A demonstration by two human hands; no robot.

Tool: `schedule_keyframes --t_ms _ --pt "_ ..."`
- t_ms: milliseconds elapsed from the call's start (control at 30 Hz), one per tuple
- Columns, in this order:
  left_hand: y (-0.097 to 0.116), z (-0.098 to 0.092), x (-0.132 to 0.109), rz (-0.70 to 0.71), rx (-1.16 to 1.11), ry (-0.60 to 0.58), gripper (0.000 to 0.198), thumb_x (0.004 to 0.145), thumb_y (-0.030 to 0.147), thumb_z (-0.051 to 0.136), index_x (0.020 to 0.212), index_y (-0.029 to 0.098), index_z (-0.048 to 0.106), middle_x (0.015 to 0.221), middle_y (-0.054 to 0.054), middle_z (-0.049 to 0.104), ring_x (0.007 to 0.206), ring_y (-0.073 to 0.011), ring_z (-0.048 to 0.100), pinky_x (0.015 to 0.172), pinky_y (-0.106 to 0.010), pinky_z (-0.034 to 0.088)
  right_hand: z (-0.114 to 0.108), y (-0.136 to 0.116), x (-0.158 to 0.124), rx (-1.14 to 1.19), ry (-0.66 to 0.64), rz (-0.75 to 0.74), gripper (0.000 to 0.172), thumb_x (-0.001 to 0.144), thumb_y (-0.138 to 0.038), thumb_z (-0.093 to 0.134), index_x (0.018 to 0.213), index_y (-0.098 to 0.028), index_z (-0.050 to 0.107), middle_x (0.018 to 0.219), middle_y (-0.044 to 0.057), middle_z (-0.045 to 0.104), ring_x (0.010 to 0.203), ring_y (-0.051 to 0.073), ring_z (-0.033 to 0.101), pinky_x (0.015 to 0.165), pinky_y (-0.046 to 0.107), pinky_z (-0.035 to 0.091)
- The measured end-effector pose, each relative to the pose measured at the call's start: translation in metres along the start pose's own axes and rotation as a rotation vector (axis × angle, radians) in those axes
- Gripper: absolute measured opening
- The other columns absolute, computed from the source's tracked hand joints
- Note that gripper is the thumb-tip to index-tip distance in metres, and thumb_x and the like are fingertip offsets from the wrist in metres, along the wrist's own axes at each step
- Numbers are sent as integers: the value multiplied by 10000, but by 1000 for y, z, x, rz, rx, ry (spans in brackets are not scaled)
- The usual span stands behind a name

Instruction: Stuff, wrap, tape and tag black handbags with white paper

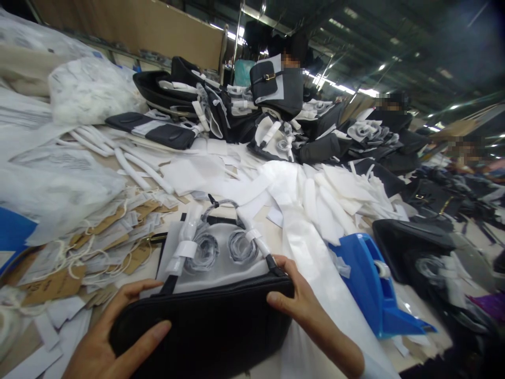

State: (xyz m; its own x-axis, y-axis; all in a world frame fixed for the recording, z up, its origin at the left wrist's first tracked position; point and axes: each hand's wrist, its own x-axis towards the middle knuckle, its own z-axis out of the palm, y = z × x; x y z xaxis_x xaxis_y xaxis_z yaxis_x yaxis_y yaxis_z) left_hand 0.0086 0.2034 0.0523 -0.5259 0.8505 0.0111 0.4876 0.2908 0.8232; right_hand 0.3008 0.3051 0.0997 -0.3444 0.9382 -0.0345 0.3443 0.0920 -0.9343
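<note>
A black handbag [209,326] lies flat on the table right in front of me, its handles [221,237] wrapped in white foam and plastic. My left hand [114,337] grips the bag's left end, thumb on top and fingers around the edge. My right hand [295,295] holds the bag's upper right corner by the handle base, fingers curled over the edge.
A blue tape dispenser [374,284] stands to the right. Brown paper tags with strings [98,247] pile up on the left. White wrapping sheets [315,200] cover the middle. More black bags [276,95] and other people sit at the far side.
</note>
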Motion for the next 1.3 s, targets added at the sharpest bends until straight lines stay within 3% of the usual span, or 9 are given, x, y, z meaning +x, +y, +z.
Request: schedule_keyframes --t_ms 67,167,400,533,667,867,1300 --pt "5 -4 -1 -65 -86 -63 590 628 676 652 1112 361 528 1022 60 640 923 -251 616 855 -352 486 0 1 -1 16 -18 23 508 704 -552 693 1041 -205 536 967 30 555 927 224 534 806 312 422" --pt "11 -6 -2 -79 -119 -49 564 621 644 661 1084 345 540 1019 60 626 933 -255 598 873 -358 466 5 1 -3 9 32 17 477 711 -525 698 1010 -198 523 881 10 546 863 206 538 769 302 421" --pt "17 -5 -3 -22 -114 -31 510 683 617 622 1086 314 546 1070 46 641 1031 -267 597 952 -379 439 16 3 -4 143 122 -23 668 718 -392 733 1288 -236 420 1172 42 604 1103 237 564 956 333 433" --pt "17 -7 2 23 -78 -67 509 690 623 637 1067 284 588 1094 30 674 1046 -268 617 920 -342 487 22 4 -1 53 225 -35 535 739 -444 710 1176 -201 521 1094 54 630 1045 247 580 905 339 461" --pt "16 -5 6 5 -82 -88 524 670 657 640 1012 262 600 956 16 713 933 -245 669 830 -296 525 28 6 5 -15 290 -18 420 754 -477 700 1025 -195 547 972 31 628 944 223 582 845 325 460" --pt "18 0 11 -16 -50 -38 531 648 678 641 950 245 578 830 16 697 800 -225 674 773 -292 518 34 11 13 -6 315 27 383 761 -520 682 887 -207 500 756 -33 526 731 159 518 704 280 430" --pt "19 2 18 53 7 -77 408 725 595 572 932 246 531 823 11 644 814 -225 626 800 -328 462 41 23 20 -114 305 3 384 750 -553 667 800 -195 537 708 -32 532 737 175 525 724 285 388"
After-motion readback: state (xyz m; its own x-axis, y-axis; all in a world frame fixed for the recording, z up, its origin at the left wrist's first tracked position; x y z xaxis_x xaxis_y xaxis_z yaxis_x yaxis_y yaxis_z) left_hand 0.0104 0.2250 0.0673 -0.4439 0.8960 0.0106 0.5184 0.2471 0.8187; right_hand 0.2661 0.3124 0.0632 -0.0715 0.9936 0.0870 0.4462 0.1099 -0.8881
